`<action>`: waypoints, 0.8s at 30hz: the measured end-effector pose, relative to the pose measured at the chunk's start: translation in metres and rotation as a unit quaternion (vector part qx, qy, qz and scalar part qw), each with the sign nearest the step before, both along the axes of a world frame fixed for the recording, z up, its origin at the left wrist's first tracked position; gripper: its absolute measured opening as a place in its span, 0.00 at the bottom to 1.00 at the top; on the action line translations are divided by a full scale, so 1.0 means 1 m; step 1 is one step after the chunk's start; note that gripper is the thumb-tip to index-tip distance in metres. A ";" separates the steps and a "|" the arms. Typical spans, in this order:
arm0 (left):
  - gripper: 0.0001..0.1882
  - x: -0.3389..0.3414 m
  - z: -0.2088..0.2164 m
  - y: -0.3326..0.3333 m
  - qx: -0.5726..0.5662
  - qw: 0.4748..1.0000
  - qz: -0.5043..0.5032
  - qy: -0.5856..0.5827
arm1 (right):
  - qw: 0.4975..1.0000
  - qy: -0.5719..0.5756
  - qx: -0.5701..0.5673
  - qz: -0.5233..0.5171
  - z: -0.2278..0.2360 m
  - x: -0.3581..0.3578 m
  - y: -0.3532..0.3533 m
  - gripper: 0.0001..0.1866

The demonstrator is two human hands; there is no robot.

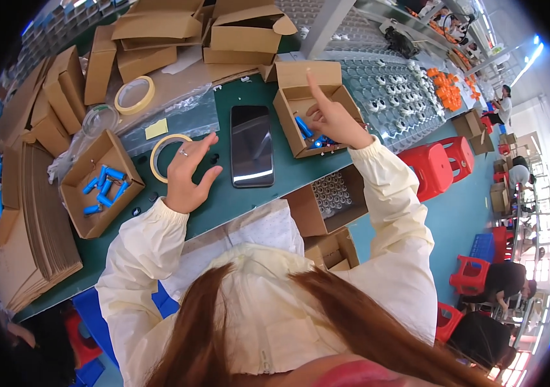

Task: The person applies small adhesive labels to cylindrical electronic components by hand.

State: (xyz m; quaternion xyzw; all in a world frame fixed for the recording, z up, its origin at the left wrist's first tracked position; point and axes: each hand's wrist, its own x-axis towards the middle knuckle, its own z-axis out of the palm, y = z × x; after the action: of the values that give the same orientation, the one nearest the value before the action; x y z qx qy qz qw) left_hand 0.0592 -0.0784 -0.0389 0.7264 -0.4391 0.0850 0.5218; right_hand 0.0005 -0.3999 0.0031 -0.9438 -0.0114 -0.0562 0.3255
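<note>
A green work table [223, 206] is spreading across the view, its near edge running diagonally just in front of the person's cream sleeves, and a stack of flattened cardboard [26, 238] is lying along its left end. Behind it, several empty folded cartons [159, 29] are piling up (at least five, though they overlap too much to count surely). Two small open cardboard boxes are sitting on the table: the left box [97, 184] is holding about eight short blue cylinders [104, 187], and the right box [310, 106] is showing a few more at its near corner, partly hidden by the hand. A single black phone [252, 146] is lying flat between the boxes, with bare green surface around it. Two rolls of tape are lying near the far left, one pale roll [135, 95] and one yellowish ring [162, 157]. The left hand [188, 177] is hovering over the table beside that ring, fingers spread and holding nothing. The right hand [334, 119] is reaching into the right box, index finger pointing up, the other fingers curling over the blue cylinders; whether they are pinching one cannot be told.
</note>
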 end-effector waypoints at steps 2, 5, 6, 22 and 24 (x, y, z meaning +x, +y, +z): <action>0.30 -0.002 0.000 0.004 0.002 1.000 -0.001 -0.020 | 0.998 0.023 -0.026 0.049 0.002 0.010 0.007 0.52; 0.28 -0.004 0.001 0.005 -0.002 0.999 0.004 -0.052 | 0.991 0.034 -0.122 0.047 -0.001 0.021 0.008 0.52; 0.28 -0.004 0.000 0.004 -0.006 0.999 0.005 -0.052 | 0.991 0.034 -0.116 0.058 -0.003 0.023 0.008 0.53; 0.14 -0.008 -0.009 0.006 -0.110 0.930 -0.136 0.324 | 0.986 -0.126 -0.092 0.054 0.061 -0.012 0.072 0.54; 0.14 0.001 -0.010 0.007 -0.111 0.900 -0.193 0.375 | 0.975 -0.146 -0.124 0.111 0.056 -0.018 0.101 0.49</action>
State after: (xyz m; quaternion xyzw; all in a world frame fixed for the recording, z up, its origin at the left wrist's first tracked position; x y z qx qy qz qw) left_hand 0.0599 -0.0716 -0.0491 0.5430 -0.3300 -0.2478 0.7313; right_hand -0.0175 -0.2994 0.0589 -0.9512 -0.1704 -0.1552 0.2052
